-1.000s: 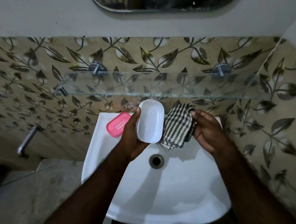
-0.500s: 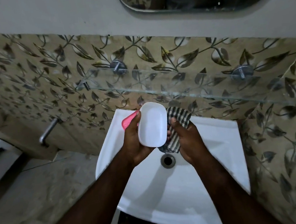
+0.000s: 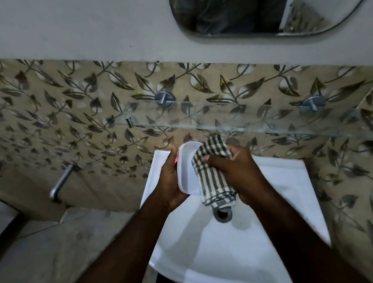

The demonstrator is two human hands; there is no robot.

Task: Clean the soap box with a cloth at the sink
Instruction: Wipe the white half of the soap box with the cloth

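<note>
Soap box (image 3: 185,172): white, held on edge over the back of the sink, between both hands.
Cloth (image 3: 212,175): checked, laid over the box's right side, its lower end hanging just above the drain (image 3: 222,214).
Left hand (image 3: 168,182): curled round the box's left edge, gripping it.
Right hand (image 3: 233,171): fingers closed on the cloth, pressing it to the box.
Sink (image 3: 282,191): white basin, drain at its bottom.
Shelf (image 3: 248,121): glass, on the leaf-patterned wall above.
</note>
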